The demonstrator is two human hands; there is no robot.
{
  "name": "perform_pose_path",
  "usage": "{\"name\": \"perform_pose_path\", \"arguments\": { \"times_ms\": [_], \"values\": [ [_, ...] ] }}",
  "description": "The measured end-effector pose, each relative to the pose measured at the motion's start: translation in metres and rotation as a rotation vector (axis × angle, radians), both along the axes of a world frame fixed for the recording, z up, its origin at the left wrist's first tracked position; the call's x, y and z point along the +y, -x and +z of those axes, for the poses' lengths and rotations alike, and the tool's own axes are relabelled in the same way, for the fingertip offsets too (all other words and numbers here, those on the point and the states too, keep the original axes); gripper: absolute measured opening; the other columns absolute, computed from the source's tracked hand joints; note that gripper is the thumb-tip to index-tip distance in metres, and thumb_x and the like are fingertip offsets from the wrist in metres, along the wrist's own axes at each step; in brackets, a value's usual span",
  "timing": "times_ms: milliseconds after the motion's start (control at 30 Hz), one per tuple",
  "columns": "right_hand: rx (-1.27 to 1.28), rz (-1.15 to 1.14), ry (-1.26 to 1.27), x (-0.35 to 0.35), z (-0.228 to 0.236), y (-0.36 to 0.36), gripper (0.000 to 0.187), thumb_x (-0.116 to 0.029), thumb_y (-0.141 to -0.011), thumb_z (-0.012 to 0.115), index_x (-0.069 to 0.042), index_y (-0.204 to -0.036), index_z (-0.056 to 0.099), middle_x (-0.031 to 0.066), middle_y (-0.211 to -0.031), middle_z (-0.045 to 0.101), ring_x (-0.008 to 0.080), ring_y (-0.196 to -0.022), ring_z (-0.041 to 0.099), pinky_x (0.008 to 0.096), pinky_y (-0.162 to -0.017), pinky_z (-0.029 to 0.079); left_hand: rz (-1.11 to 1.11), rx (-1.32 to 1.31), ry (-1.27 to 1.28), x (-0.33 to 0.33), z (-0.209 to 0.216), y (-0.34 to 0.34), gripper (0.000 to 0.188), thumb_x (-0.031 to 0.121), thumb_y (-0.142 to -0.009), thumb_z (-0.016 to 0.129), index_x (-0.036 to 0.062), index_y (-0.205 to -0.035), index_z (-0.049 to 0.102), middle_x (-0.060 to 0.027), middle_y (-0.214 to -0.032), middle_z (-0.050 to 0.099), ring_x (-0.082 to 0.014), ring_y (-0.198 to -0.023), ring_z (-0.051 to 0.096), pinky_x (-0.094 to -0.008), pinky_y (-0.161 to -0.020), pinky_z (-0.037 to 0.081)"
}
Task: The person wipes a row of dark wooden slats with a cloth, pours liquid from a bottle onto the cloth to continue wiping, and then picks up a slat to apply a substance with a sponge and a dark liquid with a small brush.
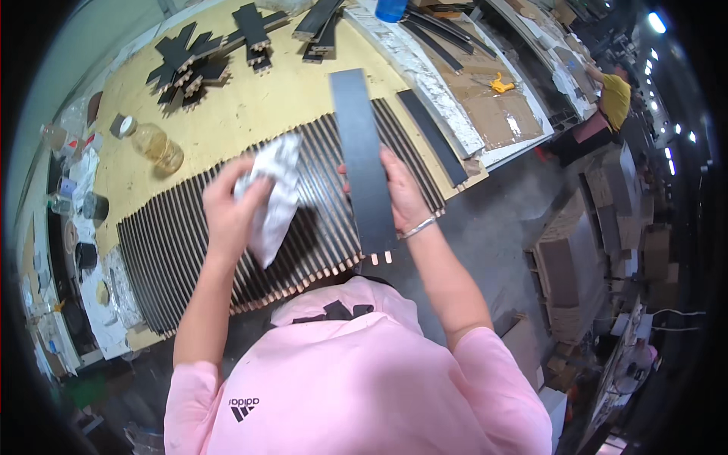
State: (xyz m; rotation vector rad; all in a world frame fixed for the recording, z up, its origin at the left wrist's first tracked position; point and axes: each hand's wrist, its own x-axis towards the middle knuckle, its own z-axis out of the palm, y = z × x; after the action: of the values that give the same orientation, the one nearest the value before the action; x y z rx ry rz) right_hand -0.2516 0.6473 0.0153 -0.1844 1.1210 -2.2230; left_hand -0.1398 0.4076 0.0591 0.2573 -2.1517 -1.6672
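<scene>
Held just above the middle at 12 o'clock, the dark board (356,159) has its long axis running from slightly before 12 down to 6, its two pale round-ended pegs pointing to 6. The right hand (402,186) is clamped around its long edges; well apart, toward 9, the left hand (233,205) clutches one crumpled, soft white cloth (274,197). Beneath both, a row of dark slats (174,250) spreads from 9 toward 12, narrow edges showing, too closely packed to count surely; each points about 11 to 5, with wood-coloured pegs along the lower ends. One loose slat (432,140) lies flat at 1, also aimed 11 to 5. The smooth yellowish table (243,106) also bears three jumbled piles of slats (252,30) between 10 and 12, and one rounded clear bottle (157,148) of amber liquid, white-capped, at 10.
</scene>
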Motion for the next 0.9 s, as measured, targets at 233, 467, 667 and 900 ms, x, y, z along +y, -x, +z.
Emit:
{"name": "perform_pose_path", "arguments": {
  "times_ms": [233, 467, 667, 900],
  "values": [
    [-0.256, 0.068, 0.264, -0.052, -0.004, -0.008, 0.043, -0.043, -0.105, 0.038, -0.008, -0.124, 0.055, 0.0079, -0.111, 0.063, 0.0183, -0.095, 0.063, 0.0325, -0.08, 0.055, -0.31, 0.382, 0.633, 0.059, -0.014, 0.008, 0.038, 0.009, -0.075, 0.068, 0.0056, -0.113, 0.063, -0.0114, -0.133, 0.057, -0.0348, -0.116, 0.052, -0.0492, -0.105, 0.035],
    [-0.192, -0.114, 0.044, -0.043, 0.032, -0.012, 0.06, -0.055, -0.103, 0.03, -0.003, -0.106, 0.061, 0.0094, -0.082, 0.065, 0.0183, -0.066, 0.063, 0.0285, -0.058, 0.054, -0.2, 0.111, 0.385, -0.013, -0.049, -0.068, 0.033, 0.0, -0.074, 0.066, 0.0021, -0.107, 0.069, -0.0166, -0.105, 0.065, -0.0326, -0.089, 0.062, -0.039, -0.081, 0.051],
    [-0.332, 0.06, 0.159, -0.074, 0.02, -0.029, 0.06, -0.054, -0.102, 0.035, -0.001, -0.11, 0.061, 0.0151, -0.094, 0.067, 0.0241, -0.076, 0.067, 0.0363, -0.067, 0.058, -0.406, 0.432, 0.387, 0.03, 0.007, -0.03, 0.047, -0.002, -0.069, 0.072, 0.0055, -0.115, 0.064, -0.0138, -0.109, 0.064, -0.0335, -0.097, 0.06, -0.0399, -0.087, 0.048],
    [-0.061, -0.098, -0.041, -0.08, 0.033, -0.035, 0.067, -0.059, -0.102, 0.024, -0.002, -0.106, 0.059, 0.0086, -0.087, 0.063, 0.0151, -0.07, 0.061, 0.0253, -0.054, 0.053, 0.025, -0.061, 0.131, -0.017, -0.061, -0.042, 0.037, 0.0, -0.078, 0.068, 0.0032, -0.115, 0.064, -0.0134, -0.105, 0.067, -0.0265, -0.102, 0.062, -0.0368, -0.091, 0.049]
  ]
}}
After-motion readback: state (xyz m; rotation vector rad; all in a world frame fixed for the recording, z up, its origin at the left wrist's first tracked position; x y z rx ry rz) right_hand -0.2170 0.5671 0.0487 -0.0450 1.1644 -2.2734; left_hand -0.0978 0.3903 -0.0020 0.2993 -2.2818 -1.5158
